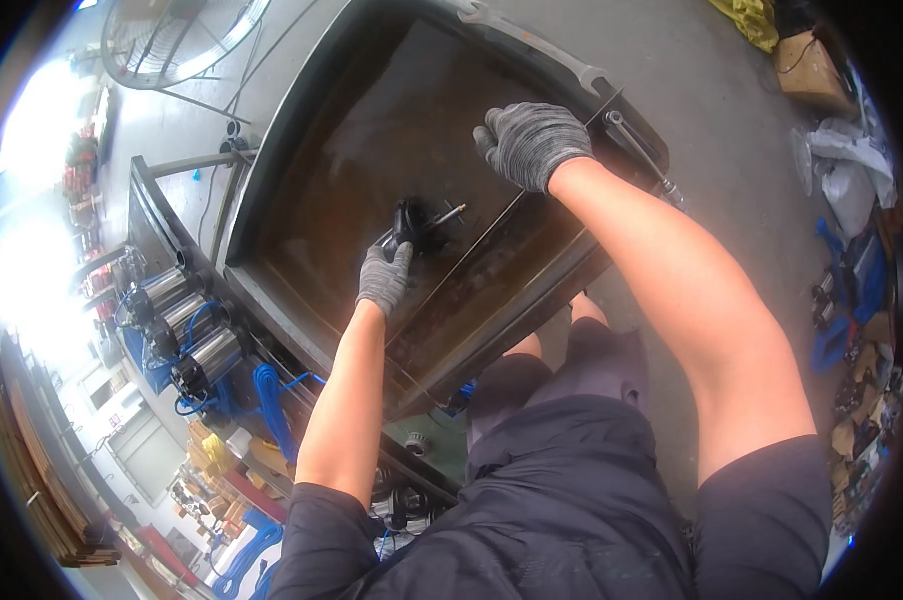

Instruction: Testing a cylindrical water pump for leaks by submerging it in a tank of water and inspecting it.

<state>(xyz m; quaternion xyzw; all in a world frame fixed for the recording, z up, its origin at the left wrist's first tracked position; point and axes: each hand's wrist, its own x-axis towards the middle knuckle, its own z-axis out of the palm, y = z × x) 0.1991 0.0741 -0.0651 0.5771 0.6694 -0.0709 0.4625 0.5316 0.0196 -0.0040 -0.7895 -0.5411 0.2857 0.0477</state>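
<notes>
Both my hands wear grey knit gloves. My left hand point(384, 278) is closed at the near end of a dark fitting point(409, 222), its thumb and fingers against the part. A thin metal rod point(445, 217) with a brass-coloured tip sticks out of the fitting to the right. Beneath them lies the brown, wet-looking bottom of a large dark metal tray point(331, 150). Over the tray's right side my right hand point(534, 146) is raised, fingers curled into a fist. Whatever its fingers may hold is hidden.
A large open-end wrench point(541, 48) lies along the tray's far right edge, and a ratchet wrench point(639, 157) rests at the right corner. Left are metal cylinders point(209, 362) with blue hoses point(271, 405). A fan point(176, 40) stands far left; boxes and bags point(846, 180) line the right.
</notes>
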